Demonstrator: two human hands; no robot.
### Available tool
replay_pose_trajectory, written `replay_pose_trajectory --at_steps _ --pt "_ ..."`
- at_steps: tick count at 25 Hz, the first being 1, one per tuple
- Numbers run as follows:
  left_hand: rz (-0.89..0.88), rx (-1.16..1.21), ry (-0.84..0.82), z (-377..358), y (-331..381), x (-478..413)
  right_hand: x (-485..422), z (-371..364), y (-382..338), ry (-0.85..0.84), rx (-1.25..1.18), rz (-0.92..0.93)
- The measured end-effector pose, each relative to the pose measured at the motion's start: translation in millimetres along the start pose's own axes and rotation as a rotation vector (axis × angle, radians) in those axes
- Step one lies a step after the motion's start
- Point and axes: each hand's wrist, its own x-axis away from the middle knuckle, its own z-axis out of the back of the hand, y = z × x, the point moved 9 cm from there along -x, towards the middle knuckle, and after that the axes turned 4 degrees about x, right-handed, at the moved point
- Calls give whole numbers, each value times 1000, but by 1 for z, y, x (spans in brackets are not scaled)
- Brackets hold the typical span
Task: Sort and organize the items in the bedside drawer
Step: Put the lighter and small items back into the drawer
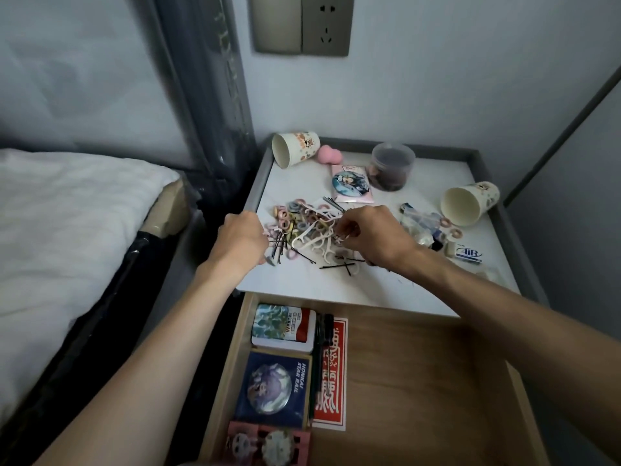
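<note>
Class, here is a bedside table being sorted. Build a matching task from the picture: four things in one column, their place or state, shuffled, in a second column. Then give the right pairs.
Things
1. makeup sponge
2. clear jar
3. blue badge card
4. right paper cup

Places or states
A. lies flat in the open drawer
B. tipped on its side near the right edge of the tabletop
C. pink, near the back rim
D. stands upright, dark contents inside

Pairs: 1-C, 2-D, 3-A, 4-B
</note>
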Motion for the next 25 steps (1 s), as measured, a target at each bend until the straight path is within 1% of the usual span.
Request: replay_pose_trajectory --at_steps 3,5,7,8,10,12,13,14,16,18,19,21,23,25 --pt "-73 -155 34 6 14 10 13 11 0 91 -42 12" --pt "-108 -280 43 9 25 17 23 12 1 108 -80 9" --pt "-147 -347 94 13 37 23 32 11 4 101 -105 21" --pt "-178 -332 120 15 43 26 36 11 7 103 -107 27" --pt "-250 -214 130 14 57 30 42 18 18 136 -77 15" --pt "-283 -61 66 9 67 34 43 32 39 210 37 -60" --pt "-290 -3 27 4 70 35 42 39 54 231 107 -133" --pt "-300 24 -5 0 73 35 41 43 71 214 176 -223" --pt "-306 7 -78 -10 74 35 40 40 97 80 287 -389" --pt "-319 -39 -181 -23 79 38 38 28 111 -19 315 -438" --pt "-324 -70 -234 -29 80 41 35 24 113 -18 273 -424" --pt "-346 -158 -313 -40 83 49 29 25 114 57 119 -393" --pt "-360 -234 -336 -44 84 52 25 34 113 153 -62 -387" --pt "-363 -251 -334 -45 83 50 23 41 116 230 -308 -431"
